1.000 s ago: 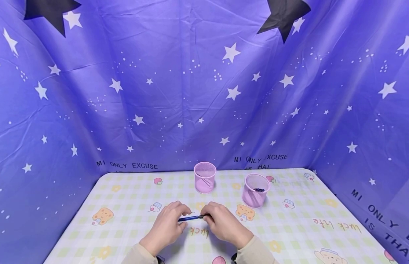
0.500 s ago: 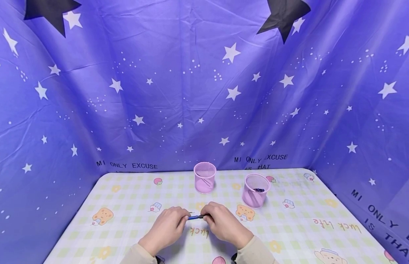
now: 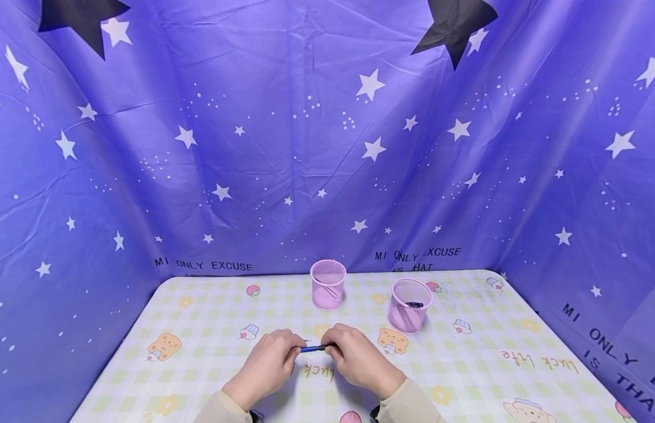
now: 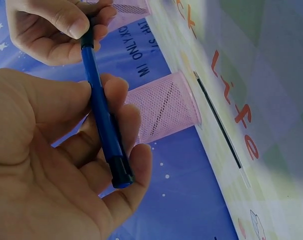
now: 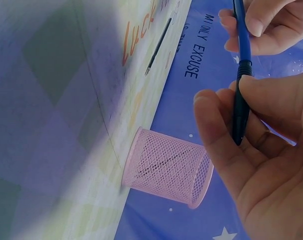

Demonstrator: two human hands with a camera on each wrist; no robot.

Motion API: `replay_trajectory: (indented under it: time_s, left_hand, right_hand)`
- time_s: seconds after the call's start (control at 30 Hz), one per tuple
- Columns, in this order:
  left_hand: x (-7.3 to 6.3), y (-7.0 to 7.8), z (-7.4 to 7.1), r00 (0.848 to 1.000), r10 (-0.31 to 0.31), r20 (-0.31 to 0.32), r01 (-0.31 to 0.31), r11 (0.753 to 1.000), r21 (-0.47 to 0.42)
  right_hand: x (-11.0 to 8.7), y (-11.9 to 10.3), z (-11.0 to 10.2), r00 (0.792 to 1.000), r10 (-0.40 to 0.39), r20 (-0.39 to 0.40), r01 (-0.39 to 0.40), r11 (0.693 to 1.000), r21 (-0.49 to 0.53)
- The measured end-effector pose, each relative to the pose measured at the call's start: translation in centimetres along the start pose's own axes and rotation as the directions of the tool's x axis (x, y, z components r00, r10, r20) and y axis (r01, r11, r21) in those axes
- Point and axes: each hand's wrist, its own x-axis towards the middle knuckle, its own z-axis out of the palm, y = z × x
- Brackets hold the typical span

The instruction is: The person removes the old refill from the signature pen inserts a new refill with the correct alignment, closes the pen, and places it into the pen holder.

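Note:
A blue ballpoint pen (image 4: 103,120) with a black front section (image 5: 241,107) is held level between the two hands, low over the table. My left hand (image 3: 271,361) pinches the blue barrel between thumb and fingers; its black-ringed blunt end shows in the left wrist view. My right hand (image 3: 356,355) grips the black section, thumb on top, in the right wrist view. A loose pen refill (image 4: 219,120), dark with a clear end and a metal tip, lies on the tablecloth beyond the hands. In the head view the left fingers mostly hide it.
A pink mesh pen cup (image 3: 328,296) with a thin dark stick inside stands at the back middle. Right of it, a second pink mesh cup (image 3: 410,317) holds something dark. A starry blue curtain (image 3: 285,147) hangs behind the checked tablecloth (image 3: 211,311).
My left hand's fingers, spread around the barrel a second ago, have come together on it and sit nearer the right hand. Less blue shows between the hands. My right hand has stayed put.

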Motion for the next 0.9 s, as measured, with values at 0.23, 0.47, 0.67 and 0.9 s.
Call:
replay_trajectory:
  time_s: [0.23,0.47,0.67,0.9]
  left_hand:
    - [-0.07,0.10,-0.05,0.999,-0.013,-0.031,0.012,0.999,-0.046]
    - [-0.07,0.08,0.04,0.999,-0.026,-0.047,0.023,0.998,-0.066]
    - [-0.05,0.00,0.13,0.999,-0.034,-0.042,0.030,0.997,-0.078]
    - [-0.01,-0.01,0.15,0.998,-0.047,-0.046,0.043,0.996,-0.072]
  right_hand:
    - [0.05,-0.12,-0.11,1.000,0.005,0.005,-0.005,1.000,0.001]
    - [0.06,-0.10,-0.03,1.000,-0.006,-0.005,0.006,1.000,-0.001]
    - [0.08,-0.14,-0.02,1.000,-0.005,-0.004,0.005,1.000,0.001]
    - [0.06,-0.23,-0.09,1.000,0.003,-0.003,-0.002,1.000,0.005]
